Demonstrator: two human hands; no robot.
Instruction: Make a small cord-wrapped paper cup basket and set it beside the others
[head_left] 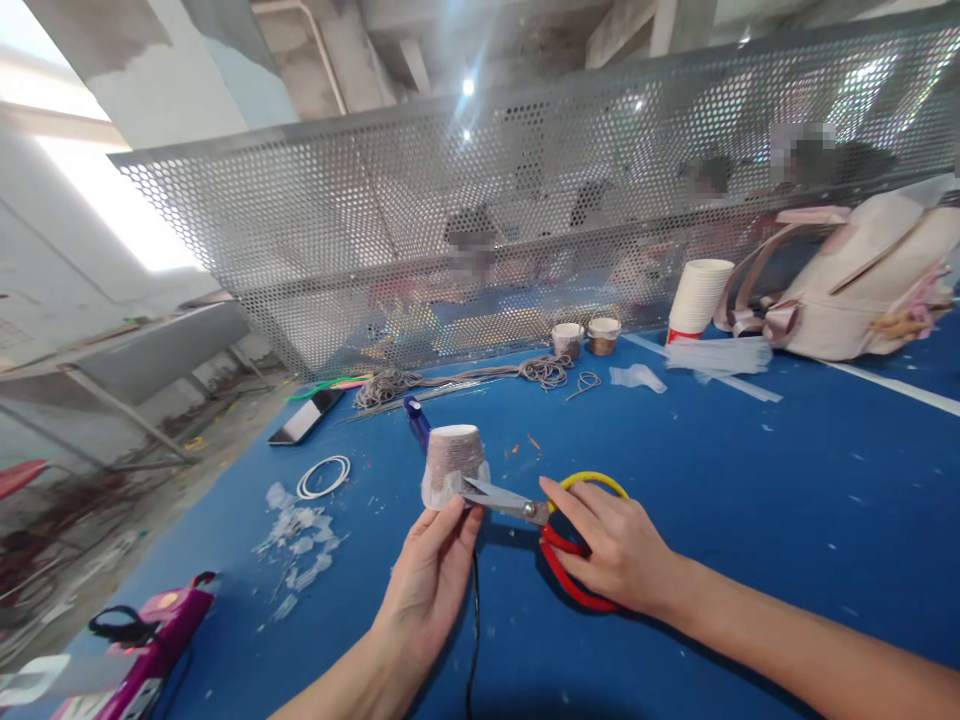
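Observation:
My left hand [431,575] holds an upturned cup wrapped in greyish cord [451,462] by its lower rim, just above the blue table [750,500]. My right hand [611,545] grips scissors [559,525] with one yellow and one red handle loop. The scissor blades point left and meet the cup's bottom edge, where a strip of clear film sticks out. A thin black cable runs down between my wrists.
Behind the cup lie a blue lighter-like tool [417,418], coils of cord [465,380], a phone [306,416] and a white ring [324,476]. Two wrapped cups [585,338], a stack of paper cups [697,297] and a pink bag [862,275] stand by the perforated metal screen [525,200]. A pink glue gun [150,640] lies at front left, with film scraps nearby. People sit beyond the screen.

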